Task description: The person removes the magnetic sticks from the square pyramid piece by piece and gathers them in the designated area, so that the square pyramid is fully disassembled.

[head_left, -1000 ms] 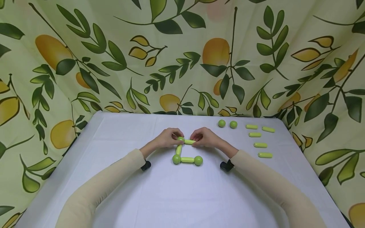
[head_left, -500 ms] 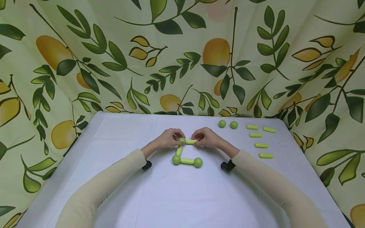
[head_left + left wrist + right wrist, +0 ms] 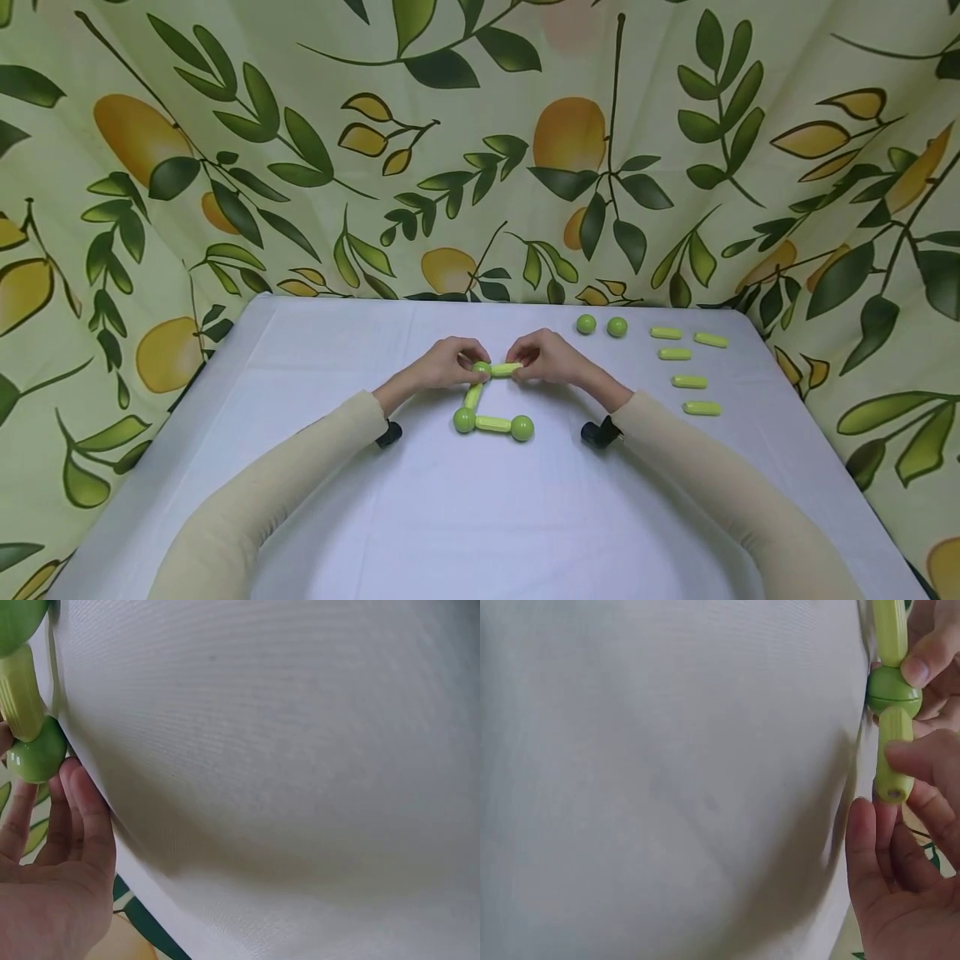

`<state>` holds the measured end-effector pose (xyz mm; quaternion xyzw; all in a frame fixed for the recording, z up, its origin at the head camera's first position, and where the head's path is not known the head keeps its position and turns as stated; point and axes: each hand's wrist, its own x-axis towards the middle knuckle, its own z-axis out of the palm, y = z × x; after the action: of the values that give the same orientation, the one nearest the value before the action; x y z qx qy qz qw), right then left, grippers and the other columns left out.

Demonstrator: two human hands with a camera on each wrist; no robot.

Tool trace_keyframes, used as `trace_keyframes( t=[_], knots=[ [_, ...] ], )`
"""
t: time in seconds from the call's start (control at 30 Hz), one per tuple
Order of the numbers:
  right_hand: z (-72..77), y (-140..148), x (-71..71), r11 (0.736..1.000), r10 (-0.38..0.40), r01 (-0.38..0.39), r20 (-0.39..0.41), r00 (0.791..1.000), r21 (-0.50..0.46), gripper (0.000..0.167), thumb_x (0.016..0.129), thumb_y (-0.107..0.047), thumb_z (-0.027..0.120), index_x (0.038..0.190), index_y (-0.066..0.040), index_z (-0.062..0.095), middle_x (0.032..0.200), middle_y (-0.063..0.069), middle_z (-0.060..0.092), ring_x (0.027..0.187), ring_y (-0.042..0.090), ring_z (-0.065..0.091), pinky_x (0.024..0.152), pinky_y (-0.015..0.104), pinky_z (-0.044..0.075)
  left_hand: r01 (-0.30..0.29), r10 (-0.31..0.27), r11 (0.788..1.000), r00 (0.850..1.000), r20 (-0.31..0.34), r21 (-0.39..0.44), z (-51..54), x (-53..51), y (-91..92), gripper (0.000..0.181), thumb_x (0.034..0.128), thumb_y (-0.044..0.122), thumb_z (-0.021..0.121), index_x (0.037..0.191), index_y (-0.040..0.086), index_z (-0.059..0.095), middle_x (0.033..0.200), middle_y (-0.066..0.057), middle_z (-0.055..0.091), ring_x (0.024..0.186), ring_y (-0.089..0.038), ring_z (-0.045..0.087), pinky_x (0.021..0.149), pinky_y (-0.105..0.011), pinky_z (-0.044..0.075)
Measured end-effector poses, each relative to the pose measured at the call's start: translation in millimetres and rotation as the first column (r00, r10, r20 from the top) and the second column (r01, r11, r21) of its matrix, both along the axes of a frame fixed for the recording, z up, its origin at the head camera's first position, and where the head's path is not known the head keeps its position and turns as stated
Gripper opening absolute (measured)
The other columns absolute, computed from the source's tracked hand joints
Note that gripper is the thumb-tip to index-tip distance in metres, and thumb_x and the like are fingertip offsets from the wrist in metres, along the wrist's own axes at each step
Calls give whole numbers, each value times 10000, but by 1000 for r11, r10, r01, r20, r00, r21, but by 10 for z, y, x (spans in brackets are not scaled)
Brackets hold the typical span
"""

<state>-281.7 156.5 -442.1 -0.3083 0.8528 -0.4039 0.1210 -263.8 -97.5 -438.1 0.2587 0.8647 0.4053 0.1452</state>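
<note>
My left hand (image 3: 444,363) pinches a green ball (image 3: 37,754) at the far corner of a ball-and-rod frame. My right hand (image 3: 553,358) pinches a light green rod (image 3: 895,754) between thumb and fingers. One end of that rod meets the held ball; its free end shows a small dark round spot in the right wrist view. From the held ball a second rod (image 3: 473,396) runs toward the near-left ball (image 3: 464,419). A third rod (image 3: 492,424) links that ball to the near-right ball (image 3: 522,427).
Two loose green balls (image 3: 587,324) lie at the back right of the white-covered table (image 3: 450,517). Several loose light green rods (image 3: 690,382) lie further right. A leaf-and-fruit patterned curtain (image 3: 480,167) hangs behind and at both sides.
The held ball and rod have shifted slightly right with both hands. The right-hand rod now tilts up a little at its right end. The loose pieces have not been disturbed.
</note>
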Motion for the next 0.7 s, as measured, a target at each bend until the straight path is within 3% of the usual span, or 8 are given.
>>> trace_keyframes(
  t=[0.13, 0.37, 0.5, 0.7],
  knots=[
    [107, 100, 16, 999, -27, 27, -1, 1000, -31, 164, 810, 65, 795, 929, -38, 747, 858, 9, 684, 773, 173, 586, 711, 273, 516, -20, 20, 1000, 1000, 4, -20, 2, -10, -39, 192, 892, 70, 786, 1064, 40, 708, 1035, -28, 690, 928, -166, 620, 852, -279, 524],
    [320, 234, 56, 993, 17, -15, 14, 1000, -119, 178, 848, 59, 775, 1008, -10, 741, 962, 68, 698, 839, 215, 621, 799, 322, 559, -15, 15, 1000, 1000, 1, -17, -8, -43, -81, 205, 897, 75, 782, 1083, 34, 707, 1061, -41, 692, 955, -187, 620, 872, -294, 522],
    [320, 434, 110, 993, 0, 3, 21, 1000, -119, 184, 871, 0, 792, 1046, -28, 745, 1012, 62, 699, 886, 208, 632, 805, 299, 559, -13, 13, 1000, 1000, 0, -19, -20, -37, -80, 202, 904, 79, 778, 1087, 36, 704, 1070, -44, 689, 968, -186, 617, 885, -290, 518],
    [265, 884, 221, 979, -92, 96, 27, 995, -179, 174, 874, -5, 797, 1042, -35, 762, 1014, 97, 701, 883, 224, 635, 758, 257, 545, 1, -1, 1000, 1000, -2, -18, -24, -35, -80, 195, 909, 88, 776, 1082, 39, 700, 1080, -55, 691, 990, -204, 614, 899, -307, 514]
  ],
)
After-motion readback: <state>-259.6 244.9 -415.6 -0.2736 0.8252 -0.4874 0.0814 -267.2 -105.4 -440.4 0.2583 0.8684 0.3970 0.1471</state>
